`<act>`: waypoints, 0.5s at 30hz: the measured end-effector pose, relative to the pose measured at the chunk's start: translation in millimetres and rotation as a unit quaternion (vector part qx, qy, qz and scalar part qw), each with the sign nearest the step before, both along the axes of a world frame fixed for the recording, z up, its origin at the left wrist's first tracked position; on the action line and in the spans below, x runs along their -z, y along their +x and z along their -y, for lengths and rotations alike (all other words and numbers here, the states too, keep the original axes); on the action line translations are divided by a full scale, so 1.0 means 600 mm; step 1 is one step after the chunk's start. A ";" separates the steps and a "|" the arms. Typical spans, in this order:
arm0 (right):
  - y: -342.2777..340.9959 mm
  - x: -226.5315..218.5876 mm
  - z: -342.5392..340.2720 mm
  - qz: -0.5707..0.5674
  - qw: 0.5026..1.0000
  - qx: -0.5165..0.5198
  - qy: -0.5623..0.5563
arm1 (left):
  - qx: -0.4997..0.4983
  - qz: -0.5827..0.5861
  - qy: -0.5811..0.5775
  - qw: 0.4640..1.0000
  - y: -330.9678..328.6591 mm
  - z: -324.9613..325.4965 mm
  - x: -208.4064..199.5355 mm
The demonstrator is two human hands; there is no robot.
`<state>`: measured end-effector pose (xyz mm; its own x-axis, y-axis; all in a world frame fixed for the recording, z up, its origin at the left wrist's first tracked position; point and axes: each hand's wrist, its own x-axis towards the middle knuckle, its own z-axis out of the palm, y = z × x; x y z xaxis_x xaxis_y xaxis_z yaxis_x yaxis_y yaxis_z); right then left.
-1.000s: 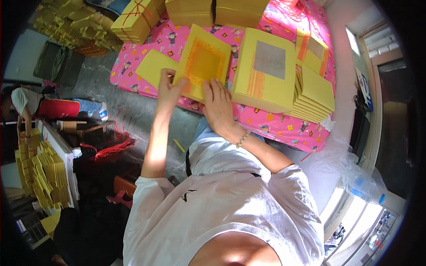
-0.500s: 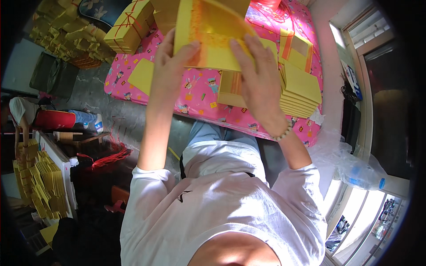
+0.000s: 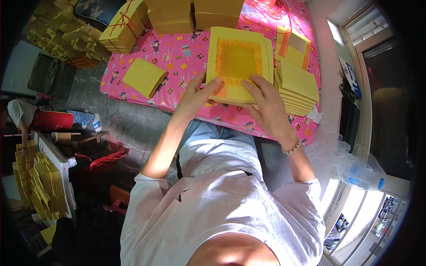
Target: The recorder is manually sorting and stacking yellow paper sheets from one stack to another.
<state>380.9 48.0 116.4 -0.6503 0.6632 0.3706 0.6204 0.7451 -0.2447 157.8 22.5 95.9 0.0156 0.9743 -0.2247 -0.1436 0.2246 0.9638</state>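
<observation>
A yellow paper sheet [image 3: 239,62] with an orange-speckled rectangular frame lies on more yellow paper near the table's front edge. My left hand [image 3: 196,95] pinches its near left corner, thumb on top, the other fingers partly hidden at the side. My right hand [image 3: 267,99], with a bead bracelet at the wrist, grips the near right edge, fingertips on the upper face. How many layers each hand holds, I cannot tell. Right of this lies a stack of folded yellow paper pieces [image 3: 299,88]. A single folded yellow piece [image 3: 144,77] rests to the left.
Tall yellow paper stacks [image 3: 171,17] and a red-tied bundle [image 3: 123,26] stand farther back on the pink patterned table cover [image 3: 179,60]. Red string [image 3: 273,13] lies at the far right. Another person [image 3: 22,113] handles yellow paper at a left-hand table. A plastic bottle [image 3: 361,175] lies at right.
The yellow sheet, raised and curved before, now lies flatter and nearer, its framed face up. Both hands have come down toward me with it. The open-fronted folded piece beneath is now covered.
</observation>
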 end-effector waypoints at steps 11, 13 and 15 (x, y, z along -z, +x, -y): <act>0.019 -0.004 -0.043 -0.099 0.989 -0.067 -0.089 | -0.102 -0.172 0.243 0.949 -0.034 0.016 0.028; 0.018 0.000 -0.048 -0.155 0.975 -0.061 -0.144 | -0.071 -0.235 0.308 0.919 -0.034 0.021 0.020; 0.016 -0.006 -0.049 -0.153 0.970 -0.049 -0.184 | -0.037 -0.358 0.342 0.868 -0.030 0.028 0.011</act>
